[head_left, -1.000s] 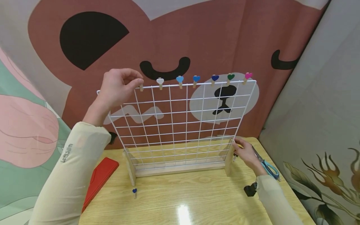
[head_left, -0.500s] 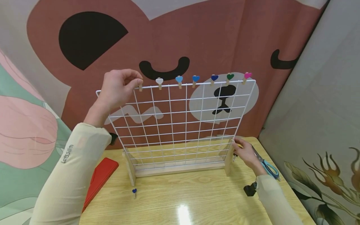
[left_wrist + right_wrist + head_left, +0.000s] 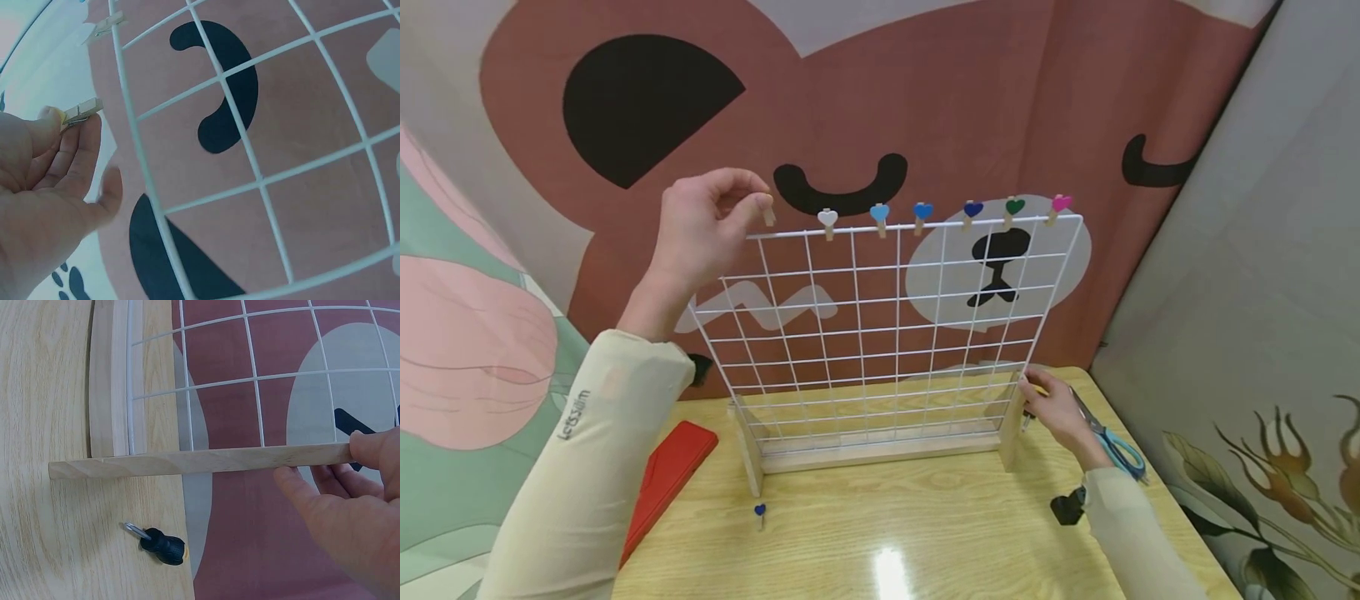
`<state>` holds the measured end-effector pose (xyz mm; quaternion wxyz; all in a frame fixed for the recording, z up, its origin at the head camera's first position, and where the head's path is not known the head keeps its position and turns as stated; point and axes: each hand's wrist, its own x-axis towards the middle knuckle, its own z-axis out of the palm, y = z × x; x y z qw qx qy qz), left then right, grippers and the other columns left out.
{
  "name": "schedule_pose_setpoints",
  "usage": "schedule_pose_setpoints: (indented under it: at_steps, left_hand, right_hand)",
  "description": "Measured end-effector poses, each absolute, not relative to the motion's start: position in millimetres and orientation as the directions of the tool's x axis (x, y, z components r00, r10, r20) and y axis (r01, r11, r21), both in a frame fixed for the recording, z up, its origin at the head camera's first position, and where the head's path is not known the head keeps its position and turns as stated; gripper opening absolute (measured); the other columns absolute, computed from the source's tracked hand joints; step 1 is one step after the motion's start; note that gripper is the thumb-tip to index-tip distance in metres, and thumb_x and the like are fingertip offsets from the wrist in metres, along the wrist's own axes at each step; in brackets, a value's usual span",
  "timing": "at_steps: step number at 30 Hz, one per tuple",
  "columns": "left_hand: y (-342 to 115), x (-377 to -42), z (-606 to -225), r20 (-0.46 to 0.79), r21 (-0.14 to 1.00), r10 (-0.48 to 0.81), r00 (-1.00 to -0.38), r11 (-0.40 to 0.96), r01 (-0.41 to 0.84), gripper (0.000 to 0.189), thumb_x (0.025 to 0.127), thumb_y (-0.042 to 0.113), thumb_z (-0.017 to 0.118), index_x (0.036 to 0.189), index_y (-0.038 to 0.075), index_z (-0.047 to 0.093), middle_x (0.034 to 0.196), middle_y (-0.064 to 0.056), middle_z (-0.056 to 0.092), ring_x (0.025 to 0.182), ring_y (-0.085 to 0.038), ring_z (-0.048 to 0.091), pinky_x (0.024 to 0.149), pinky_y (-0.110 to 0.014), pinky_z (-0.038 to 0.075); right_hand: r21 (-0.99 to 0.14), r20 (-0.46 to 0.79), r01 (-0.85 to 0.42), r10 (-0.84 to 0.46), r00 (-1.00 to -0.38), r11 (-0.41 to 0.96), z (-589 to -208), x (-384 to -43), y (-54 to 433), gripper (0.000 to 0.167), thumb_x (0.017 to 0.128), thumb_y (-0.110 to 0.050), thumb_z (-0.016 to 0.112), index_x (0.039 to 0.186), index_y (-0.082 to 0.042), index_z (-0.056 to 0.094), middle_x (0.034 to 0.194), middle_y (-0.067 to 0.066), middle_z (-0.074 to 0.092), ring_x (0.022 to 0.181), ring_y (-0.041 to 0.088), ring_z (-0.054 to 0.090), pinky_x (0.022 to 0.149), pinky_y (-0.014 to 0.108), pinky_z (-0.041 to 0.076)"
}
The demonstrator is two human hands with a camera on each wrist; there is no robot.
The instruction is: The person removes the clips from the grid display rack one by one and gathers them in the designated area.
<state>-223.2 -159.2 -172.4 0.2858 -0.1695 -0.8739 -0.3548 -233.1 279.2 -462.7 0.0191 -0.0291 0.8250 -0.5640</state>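
My left hand pinches a small wooden clothespin between thumb and fingers, just above the top wire at the left end of a white wire grid. In the left wrist view a gap shows between the clothespin and the wire. The grid stands upright in a wooden stand. Along its top wire sit several heart-topped clothespins, from a white one to a pink one. My right hand holds the upper end of the stand's right side piece, thumb and fingers about it.
A blue heart clothespin lies on the wooden table before the stand. To the left is a red case. On the right lie blue-handled scissors, a black object and a stubby screwdriver. A printed curtain hangs behind.
My left hand has lifted the clothespin up off the top wire and slightly left. Earlier the clothespin overlapped the wire. The right hand keeps its hold on the stand.
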Motion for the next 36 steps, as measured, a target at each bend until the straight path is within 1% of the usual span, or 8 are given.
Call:
schedule_pose_setpoints:
  at_steps: [4, 7, 13, 17, 21, 28, 32, 36]
  left_hand:
    - [-162, -221, -173, 0.644, 0.541, 0.086, -0.760, 0.651, 0.532, 0.019, 0.096, 0.023, 0.058, 0.103, 0.008, 0.068, 0.081, 0.002, 0.069, 0.070, -0.009, 0.060, 0.056, -0.023, 0.037]
    - [-164, -219, -175, 0.646, 0.558, 0.075, -0.760, 0.633, 0.537, 0.019, 0.096, 0.023, 0.059, 0.104, 0.008, 0.068, 0.082, 0.007, 0.069, 0.069, -0.008, 0.061, 0.055, -0.022, 0.037]
    - [-168, -213, -180, 0.630, 0.563, 0.059, -0.775, 0.652, 0.507, 0.022, 0.094, 0.025, 0.063, 0.107, 0.009, 0.070, 0.090, -0.003, 0.071, 0.074, 0.004, 0.061, 0.065, -0.016, 0.043]
    - [-168, -207, -186, 0.619, 0.567, 0.071, -0.782, 0.650, 0.507, 0.023, 0.093, 0.025, 0.064, 0.107, 0.008, 0.071, 0.095, -0.008, 0.071, 0.076, 0.001, 0.062, 0.068, -0.013, 0.046]
    - [-168, -202, -194, 0.605, 0.574, 0.091, -0.791, 0.639, 0.512, 0.021, 0.092, 0.024, 0.065, 0.106, 0.008, 0.071, 0.091, -0.008, 0.071, 0.076, -0.005, 0.065, 0.068, -0.014, 0.047]
    - [-173, -196, -207, 0.603, 0.580, 0.123, -0.788, 0.611, 0.539, 0.021, 0.092, 0.021, 0.066, 0.105, 0.006, 0.071, 0.091, -0.008, 0.070, 0.076, 0.004, 0.062, 0.071, -0.012, 0.047]
    - [-177, -194, -218, 0.606, 0.583, 0.143, -0.783, 0.590, 0.558, 0.019, 0.091, 0.018, 0.067, 0.103, 0.004, 0.071, 0.091, -0.008, 0.070, 0.076, 0.002, 0.062, 0.071, -0.011, 0.048]
    - [-182, -192, -232, 0.585, 0.593, 0.157, -0.796, 0.587, 0.551, 0.018, 0.091, 0.017, 0.067, 0.102, 0.004, 0.071, 0.090, -0.008, 0.070, 0.073, -0.003, 0.062, 0.065, -0.012, 0.047]
  right_hand:
    - [-0.932, 0.000, -0.023, -0.065, -0.998, 0.361, -464, -235, 280, 0.055, 0.105, -0.020, 0.039, 0.146, 0.011, 0.022, 0.147, 0.034, 0.025, 0.132, 0.049, 0.031, 0.101, 0.051, 0.038]
    - [-0.933, -0.002, -0.022, -0.066, -0.998, 0.360, -465, -236, 280, 0.054, 0.105, -0.019, 0.039, 0.146, 0.011, 0.022, 0.147, 0.034, 0.024, 0.132, 0.049, 0.031, 0.101, 0.051, 0.038]
    - [-0.935, -0.008, -0.014, -0.062, -0.998, 0.355, -464, -235, 281, 0.054, 0.104, -0.019, 0.041, 0.146, 0.011, 0.024, 0.148, 0.034, 0.023, 0.132, 0.048, 0.033, 0.100, 0.050, 0.040]
    - [-0.945, -0.032, 0.013, -0.052, -0.998, 0.326, -461, -234, 282, 0.055, 0.104, -0.020, 0.043, 0.146, 0.011, 0.024, 0.147, 0.034, 0.026, 0.131, 0.047, 0.035, 0.100, 0.050, 0.039]
    - [-0.951, -0.058, 0.041, -0.049, -0.997, 0.307, -459, -233, 282, 0.057, 0.104, -0.022, 0.043, 0.145, 0.012, 0.024, 0.143, 0.034, 0.030, 0.130, 0.048, 0.036, 0.102, 0.051, 0.038]
    - [-0.955, -0.093, 0.072, -0.061, -0.994, 0.288, -463, -232, 286, 0.062, 0.104, -0.027, 0.043, 0.146, 0.011, 0.021, 0.143, 0.034, 0.029, 0.132, 0.048, 0.032, 0.103, 0.052, 0.036]
    - [-0.955, -0.093, 0.070, -0.067, -0.993, 0.287, -465, -234, 288, 0.064, 0.103, -0.030, 0.044, 0.146, 0.011, 0.022, 0.143, 0.034, 0.030, 0.132, 0.047, 0.033, 0.103, 0.050, 0.037]
    - [-0.954, -0.087, 0.064, -0.067, -0.994, 0.292, -466, -235, 288, 0.064, 0.103, -0.031, 0.044, 0.146, 0.011, 0.023, 0.142, 0.034, 0.032, 0.132, 0.046, 0.034, 0.102, 0.049, 0.038]
